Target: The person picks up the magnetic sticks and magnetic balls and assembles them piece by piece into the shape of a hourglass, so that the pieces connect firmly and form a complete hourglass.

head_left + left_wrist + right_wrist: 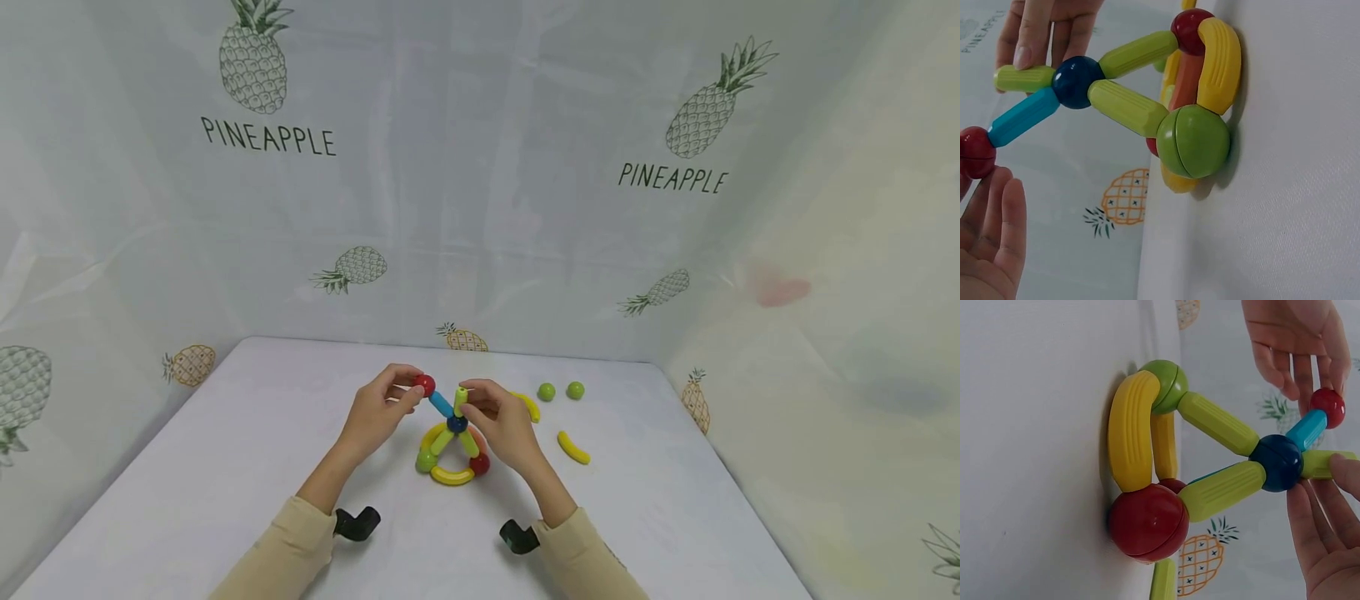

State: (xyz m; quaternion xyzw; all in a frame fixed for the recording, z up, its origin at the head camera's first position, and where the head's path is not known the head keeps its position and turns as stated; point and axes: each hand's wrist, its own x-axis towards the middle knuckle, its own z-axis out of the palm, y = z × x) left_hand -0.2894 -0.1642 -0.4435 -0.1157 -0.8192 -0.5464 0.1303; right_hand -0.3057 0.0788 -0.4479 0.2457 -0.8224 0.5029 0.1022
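Note:
A magnetic ball-and-stick structure stands on the table, its dark blue ball (pixel 457 424) resting on slanted light green sticks (pixel 1222 490). Below is a ring of curved pieces, with a yellow curved stick (pixel 452 477) in front between a green ball (pixel 1194 141) and a red ball (pixel 1149 523). From the dark blue ball a blue stick (pixel 1024 117) slants up to the left, tipped by a smaller-looking red ball (pixel 425 384). My left hand (pixel 378 412) pinches that red ball. My right hand (pixel 504 421) pinches an upright light green stick (pixel 461 401) on top of the dark blue ball.
Two loose green balls (pixel 547 392) lie at the back right of the white table (pixel 660 500). A yellow curved stick (pixel 573 447) lies nearer, and another yellow piece (pixel 531 406) shows partly behind my right hand. A pineapple-print curtain (pixel 480 167) hangs behind the table.

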